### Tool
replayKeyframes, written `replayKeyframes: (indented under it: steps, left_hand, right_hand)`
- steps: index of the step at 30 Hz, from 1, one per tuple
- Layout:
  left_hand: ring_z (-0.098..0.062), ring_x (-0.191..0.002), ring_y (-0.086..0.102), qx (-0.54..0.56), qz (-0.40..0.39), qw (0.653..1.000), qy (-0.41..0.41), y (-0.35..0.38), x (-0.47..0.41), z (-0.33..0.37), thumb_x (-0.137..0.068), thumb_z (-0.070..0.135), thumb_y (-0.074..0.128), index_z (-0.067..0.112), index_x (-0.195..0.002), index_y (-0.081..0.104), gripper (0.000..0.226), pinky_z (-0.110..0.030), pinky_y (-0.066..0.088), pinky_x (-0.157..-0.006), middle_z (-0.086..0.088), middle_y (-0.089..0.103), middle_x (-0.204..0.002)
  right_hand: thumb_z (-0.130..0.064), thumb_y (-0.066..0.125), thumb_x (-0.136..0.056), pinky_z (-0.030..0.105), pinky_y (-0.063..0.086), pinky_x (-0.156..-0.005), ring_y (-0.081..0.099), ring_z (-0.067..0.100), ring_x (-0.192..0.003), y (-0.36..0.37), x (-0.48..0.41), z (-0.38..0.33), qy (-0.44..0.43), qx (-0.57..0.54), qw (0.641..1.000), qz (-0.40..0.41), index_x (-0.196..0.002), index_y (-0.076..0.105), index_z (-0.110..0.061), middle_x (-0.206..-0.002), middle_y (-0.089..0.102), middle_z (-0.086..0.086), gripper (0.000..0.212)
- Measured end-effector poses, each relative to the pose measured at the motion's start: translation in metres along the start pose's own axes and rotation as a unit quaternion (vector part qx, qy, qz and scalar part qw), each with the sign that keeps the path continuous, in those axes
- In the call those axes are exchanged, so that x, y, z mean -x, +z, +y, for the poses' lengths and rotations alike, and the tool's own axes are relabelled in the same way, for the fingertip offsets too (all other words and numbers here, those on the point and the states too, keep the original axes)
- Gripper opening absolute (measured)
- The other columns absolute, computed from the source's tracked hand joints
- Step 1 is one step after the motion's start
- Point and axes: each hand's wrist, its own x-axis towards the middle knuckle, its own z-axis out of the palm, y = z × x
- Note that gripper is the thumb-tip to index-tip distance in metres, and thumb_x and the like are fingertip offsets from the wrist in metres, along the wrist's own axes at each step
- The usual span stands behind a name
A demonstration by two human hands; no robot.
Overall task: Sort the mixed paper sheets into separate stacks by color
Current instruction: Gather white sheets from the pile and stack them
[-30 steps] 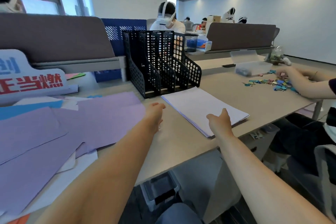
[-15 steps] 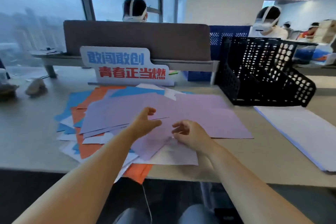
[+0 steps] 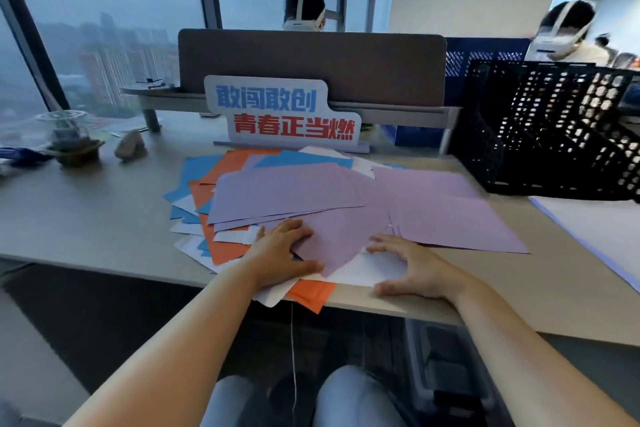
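Note:
A loose mixed pile of paper lies on the desk in front of me: several purple sheets (image 3: 346, 198) on top, orange sheets (image 3: 221, 246), blue sheets (image 3: 194, 173) and white sheets (image 3: 367, 270) underneath. My left hand (image 3: 280, 253) rests on the near corner of a purple sheet, fingers spread flat and thumb along its edge. My right hand (image 3: 412, 270) lies flat on a white sheet at the pile's front edge, fingers spread. A separate stack of white paper (image 3: 595, 236) sits at the right.
A black mesh file rack (image 3: 554, 135) stands at the right behind the white stack. A sign with blue and red characters (image 3: 284, 114) stands behind the pile. A stone (image 3: 130, 146) and a glass jar (image 3: 67, 135) sit far left. People sit beyond the divider.
My view swung left from the white stack to the mixed pile. Both hands came down from hovering over the pile and now lie flat on the sheets at its front edge.

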Motion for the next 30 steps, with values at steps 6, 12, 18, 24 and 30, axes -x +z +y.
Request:
replayKeyframes:
  steps: [6,12,18,24,30]
  left_hand:
    - [-0.018,-0.136,0.031,0.02,0.056,0.997,-0.049,0.001,0.001,0.005,-0.09,0.047,0.052,0.025,-0.142,0.037,0.058,-0.042,0.015,-0.117,0.004,0.028,-0.152]
    - [-0.022,-0.124,0.044,0.093,0.122,0.982,-0.108,0.002,-0.004,0.006,-0.09,0.04,0.057,0.019,-0.137,0.041,0.054,-0.034,0.034,-0.104,-0.002,0.045,-0.139]
    - [-0.018,-0.109,0.048,0.167,0.173,0.961,-0.137,0.001,-0.006,0.004,-0.089,0.033,0.06,0.015,-0.131,0.046,0.048,-0.026,0.039,-0.088,-0.005,0.046,-0.131]
    - [-0.027,-0.129,0.032,0.154,0.2,0.956,-0.153,0.005,-0.004,0.001,-0.081,0.036,0.069,0.018,-0.129,0.043,0.057,-0.037,0.029,-0.106,-0.008,0.034,-0.139]
    - [-0.022,-0.136,0.023,-0.035,0.139,0.989,-0.046,0.008,0.001,0.011,-0.069,0.069,0.061,0.029,-0.136,0.036,0.082,-0.038,0.018,-0.114,0.002,0.03,-0.144]
  right_hand:
    - [-0.078,0.068,-0.047,0.025,0.015,-0.116,0.017,0.005,-0.142,0.005,0.006,0.007,0.028,0.003,0.998,0.056,-0.137,0.045,-0.032,-0.154,0.022,-0.013,0.104]
    - [-0.051,0.075,-0.069,0.022,0.031,-0.102,0.041,0.012,-0.129,0.011,0.005,0.003,0.037,0.021,0.991,0.128,-0.128,0.057,-0.02,-0.139,0.048,-0.004,0.068]
    - [-0.005,0.064,-0.08,0.029,0.036,-0.099,0.043,0.023,-0.121,0.019,0.006,0.006,0.017,0.092,0.957,0.274,-0.125,0.057,-0.015,-0.128,0.054,0.003,0.046]
    - [-0.007,0.059,-0.084,0.031,0.045,-0.07,0.057,0.028,-0.091,0.015,0.007,0.003,0.103,0.023,0.943,0.315,-0.122,0.055,-0.016,-0.099,0.052,0.003,0.038]
    - [-0.053,0.04,-0.089,0.037,0.051,-0.083,0.064,0.015,-0.083,0.011,0.004,0.003,0.07,-0.199,0.947,0.244,-0.108,0.059,-0.03,-0.085,0.067,-0.005,0.035]
